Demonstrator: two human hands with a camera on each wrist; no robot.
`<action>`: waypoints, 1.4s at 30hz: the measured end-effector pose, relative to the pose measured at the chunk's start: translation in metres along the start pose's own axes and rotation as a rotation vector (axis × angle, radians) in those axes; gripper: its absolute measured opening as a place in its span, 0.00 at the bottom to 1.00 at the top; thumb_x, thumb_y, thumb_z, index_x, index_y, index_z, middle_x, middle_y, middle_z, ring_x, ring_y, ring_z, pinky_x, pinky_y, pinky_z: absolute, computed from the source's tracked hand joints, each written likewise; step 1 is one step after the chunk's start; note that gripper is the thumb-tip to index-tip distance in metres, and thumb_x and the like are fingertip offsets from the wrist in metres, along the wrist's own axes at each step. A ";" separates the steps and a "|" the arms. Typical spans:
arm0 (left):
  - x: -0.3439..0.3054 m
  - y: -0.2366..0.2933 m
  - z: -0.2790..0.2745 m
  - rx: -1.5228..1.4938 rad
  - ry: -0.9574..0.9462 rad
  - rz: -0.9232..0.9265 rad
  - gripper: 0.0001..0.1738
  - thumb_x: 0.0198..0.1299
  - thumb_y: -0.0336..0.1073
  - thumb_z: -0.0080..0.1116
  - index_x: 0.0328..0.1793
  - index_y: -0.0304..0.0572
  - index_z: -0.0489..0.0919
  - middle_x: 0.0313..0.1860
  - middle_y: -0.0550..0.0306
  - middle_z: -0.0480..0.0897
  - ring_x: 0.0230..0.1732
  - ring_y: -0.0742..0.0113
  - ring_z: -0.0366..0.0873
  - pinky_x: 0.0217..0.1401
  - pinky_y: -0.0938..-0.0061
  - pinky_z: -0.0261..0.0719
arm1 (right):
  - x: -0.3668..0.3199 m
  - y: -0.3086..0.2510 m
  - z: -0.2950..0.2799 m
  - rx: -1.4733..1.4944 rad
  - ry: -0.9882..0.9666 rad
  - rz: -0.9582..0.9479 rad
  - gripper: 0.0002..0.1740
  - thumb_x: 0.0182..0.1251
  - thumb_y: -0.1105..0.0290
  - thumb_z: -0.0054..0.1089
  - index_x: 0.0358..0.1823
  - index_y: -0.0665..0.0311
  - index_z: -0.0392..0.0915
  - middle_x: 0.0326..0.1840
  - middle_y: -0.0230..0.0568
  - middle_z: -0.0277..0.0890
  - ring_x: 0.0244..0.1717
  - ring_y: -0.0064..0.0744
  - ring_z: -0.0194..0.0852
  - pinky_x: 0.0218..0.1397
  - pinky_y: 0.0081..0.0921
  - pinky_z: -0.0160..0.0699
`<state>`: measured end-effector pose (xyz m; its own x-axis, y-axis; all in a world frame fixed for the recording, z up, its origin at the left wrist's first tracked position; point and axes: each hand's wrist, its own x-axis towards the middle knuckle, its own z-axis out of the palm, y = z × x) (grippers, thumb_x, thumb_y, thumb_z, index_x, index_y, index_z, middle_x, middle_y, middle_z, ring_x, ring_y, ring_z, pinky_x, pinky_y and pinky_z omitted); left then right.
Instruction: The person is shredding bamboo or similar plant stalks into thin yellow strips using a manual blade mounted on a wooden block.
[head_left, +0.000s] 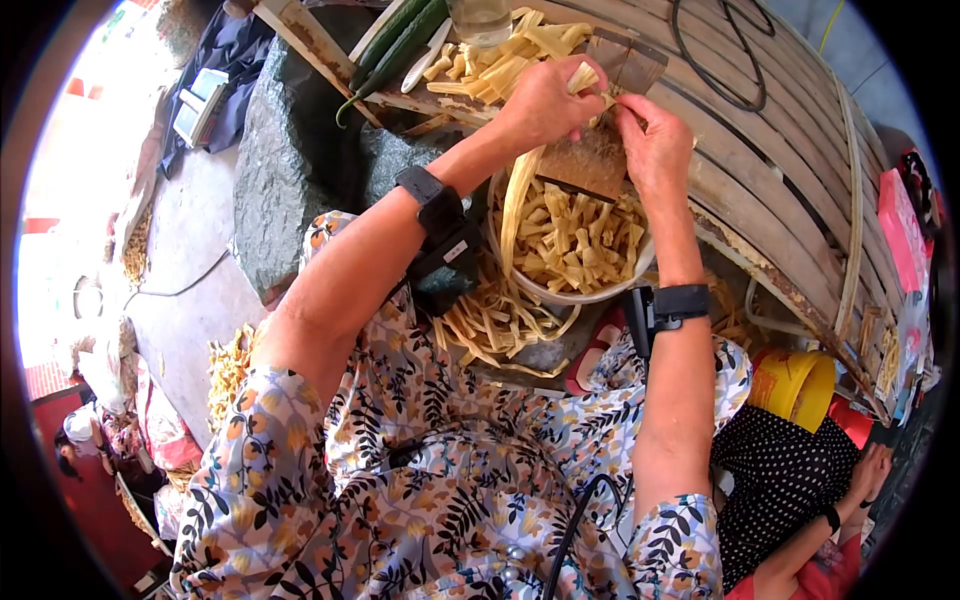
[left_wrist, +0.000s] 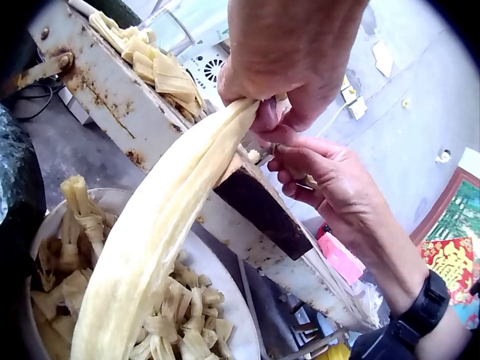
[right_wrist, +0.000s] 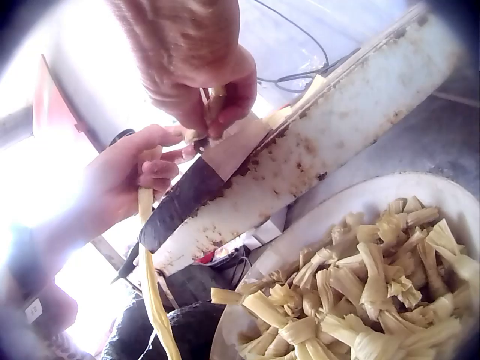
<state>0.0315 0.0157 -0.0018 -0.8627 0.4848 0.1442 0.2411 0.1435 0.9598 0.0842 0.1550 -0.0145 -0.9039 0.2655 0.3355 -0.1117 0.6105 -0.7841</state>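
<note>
A long, pale yellow strip that looks like tofu skin (left_wrist: 161, 217) hangs from my left hand (head_left: 553, 102), which grips its upper part. My right hand (head_left: 657, 145) pinches the strip's end close beside the left fingers. Both hands meet over a worn wooden board (head_left: 585, 165) at the bench edge. In the right wrist view, the left hand (right_wrist: 154, 161) holds the strip (right_wrist: 155, 300) while the right fingertips (right_wrist: 225, 112) work just above the board. Below, a white bowl (head_left: 575, 297) holds many knotted yellow pieces (right_wrist: 367, 285).
More cut yellow pieces (head_left: 500, 75) lie on the slatted bench (head_left: 800, 190), beside cucumbers (head_left: 405, 45), a white-handled tool (head_left: 428, 57) and a glass container (head_left: 480, 20). Loose strips (head_left: 500, 325) hang below the bowl. A large dark stone (head_left: 275, 170) stands left; another person's hands (head_left: 870, 475) show lower right.
</note>
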 end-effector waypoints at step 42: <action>0.003 -0.022 -0.030 -0.193 0.097 -0.136 0.07 0.56 0.32 0.52 0.37 0.36 0.76 0.25 0.60 0.78 0.17 0.79 0.68 0.20 0.86 0.66 | -0.009 0.006 -0.023 0.523 -0.046 0.446 0.13 0.62 0.69 0.51 0.38 0.74 0.77 0.30 0.40 0.78 0.28 0.21 0.75 0.30 0.17 0.75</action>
<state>0.0098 -0.0119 -0.0154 -0.9224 0.3856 0.0243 0.0389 0.0299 0.9988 0.1009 0.1739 -0.0103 -0.9252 0.3684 -0.0914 0.1010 0.0068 -0.9949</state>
